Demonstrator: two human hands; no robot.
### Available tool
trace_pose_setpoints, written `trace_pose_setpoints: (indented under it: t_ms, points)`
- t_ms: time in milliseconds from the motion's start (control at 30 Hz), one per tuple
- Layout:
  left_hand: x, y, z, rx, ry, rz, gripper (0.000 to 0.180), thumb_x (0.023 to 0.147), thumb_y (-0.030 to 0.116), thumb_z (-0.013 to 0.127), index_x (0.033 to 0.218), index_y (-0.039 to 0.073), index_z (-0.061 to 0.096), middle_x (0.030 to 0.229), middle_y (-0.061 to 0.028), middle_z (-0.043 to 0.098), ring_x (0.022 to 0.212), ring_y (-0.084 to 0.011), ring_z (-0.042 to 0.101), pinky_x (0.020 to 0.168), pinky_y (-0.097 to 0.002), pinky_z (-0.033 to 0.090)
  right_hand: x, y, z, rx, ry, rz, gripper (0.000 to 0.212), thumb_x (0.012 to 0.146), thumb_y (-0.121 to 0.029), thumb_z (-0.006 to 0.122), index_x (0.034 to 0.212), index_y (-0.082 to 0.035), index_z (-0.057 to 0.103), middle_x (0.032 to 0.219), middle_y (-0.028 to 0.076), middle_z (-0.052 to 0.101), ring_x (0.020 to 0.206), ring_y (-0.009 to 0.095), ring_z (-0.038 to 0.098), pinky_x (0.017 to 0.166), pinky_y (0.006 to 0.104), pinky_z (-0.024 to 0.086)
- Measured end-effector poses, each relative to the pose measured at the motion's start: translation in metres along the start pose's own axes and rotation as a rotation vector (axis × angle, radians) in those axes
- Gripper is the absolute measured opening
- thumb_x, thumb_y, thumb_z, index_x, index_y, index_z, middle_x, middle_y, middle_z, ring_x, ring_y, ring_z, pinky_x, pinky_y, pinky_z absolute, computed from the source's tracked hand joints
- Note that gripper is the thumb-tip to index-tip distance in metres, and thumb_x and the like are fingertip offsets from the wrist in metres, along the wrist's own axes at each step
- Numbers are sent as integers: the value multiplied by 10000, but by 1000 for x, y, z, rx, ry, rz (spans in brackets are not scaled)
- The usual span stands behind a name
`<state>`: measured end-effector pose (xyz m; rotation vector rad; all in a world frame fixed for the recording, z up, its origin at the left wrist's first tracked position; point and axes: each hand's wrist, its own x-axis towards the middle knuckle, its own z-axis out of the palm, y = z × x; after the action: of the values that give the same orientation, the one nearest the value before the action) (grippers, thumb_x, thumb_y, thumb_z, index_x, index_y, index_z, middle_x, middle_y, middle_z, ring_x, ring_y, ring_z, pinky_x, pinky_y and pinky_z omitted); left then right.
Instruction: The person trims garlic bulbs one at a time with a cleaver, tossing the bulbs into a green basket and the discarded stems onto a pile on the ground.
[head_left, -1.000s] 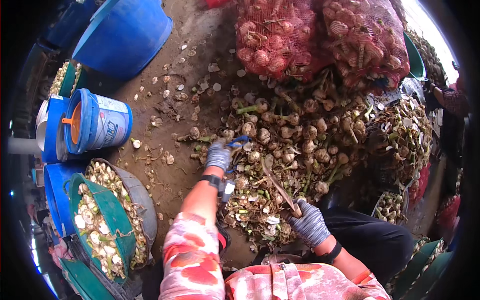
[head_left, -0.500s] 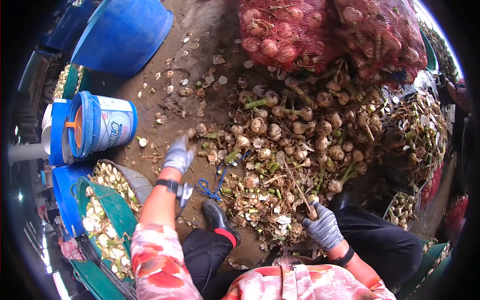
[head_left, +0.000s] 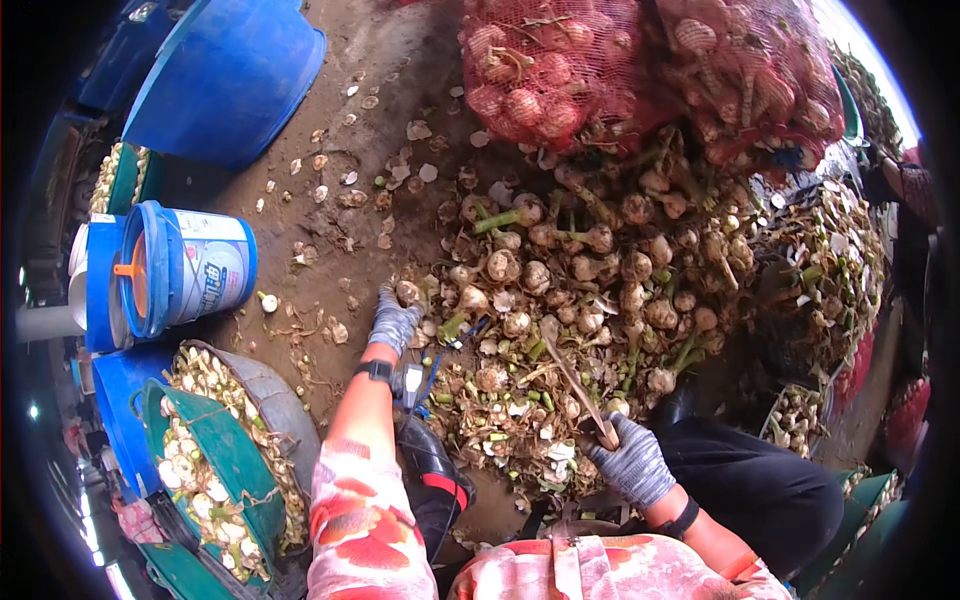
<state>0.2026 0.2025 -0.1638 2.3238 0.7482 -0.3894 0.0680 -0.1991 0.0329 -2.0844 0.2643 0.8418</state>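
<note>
My left hand (head_left: 396, 320), in a grey knit glove, reaches to the left edge of a heap of garlic. Its fingers are around a dirty garlic bulb (head_left: 408, 292) with its stalk. A wooden-handled knife (head_left: 575, 383) is in my gloved right hand (head_left: 634, 462), its long narrow blade pointing up and left over the heap. Whole garlic bulbs with stalks (head_left: 640, 265) lie in front of me. Nearer my feet are cut stalk pieces and loose skins (head_left: 520, 430).
Red mesh sacks of garlic (head_left: 550, 75) stand at the back. To the left are a large blue tub (head_left: 230, 85), a blue-and-white bucket (head_left: 210, 262) and a green basket of trimmed garlic (head_left: 225, 455). A heap of trimmings (head_left: 835, 260) rises at right. My black boot (head_left: 432, 465) borders the pile.
My left hand has come from above the floor to the heap's left edge and closed on a garlic bulb. The right hand still holds the knife. The whole view has shifted slightly.
</note>
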Motion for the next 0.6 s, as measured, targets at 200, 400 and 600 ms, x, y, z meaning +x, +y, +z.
trace_pose_setpoints:
  t_ms: [200,400,600]
  points:
    - [-133,82,24,-707,-484,326,505,832,91,724,1271,62,476,1131,-46,575,920,-153,580,776,-274,535,-8,-6,-7,-250,81,-153,359,821,-319,711,1073,-81,618,887,195,678,847,383,661,730,473,522]
    - [-220,110,10,-376,-550,675,364,899,198,653,1224,47,591,1180,-94,644,1062,-217,622,936,-358,501,-28,-12,-16,-415,117,-402,226,811,-237,675,995,-113,633,871,148,674,820,343,669,713,448,520]
    - [-247,41,20,-75,-374,896,652,942,561,484,1437,141,421,1429,-66,489,1301,-225,467,1099,-420,361,-60,-17,-17,-487,99,-553,160,804,-203,650,915,-88,642,807,147,663,764,343,670,647,449,526]
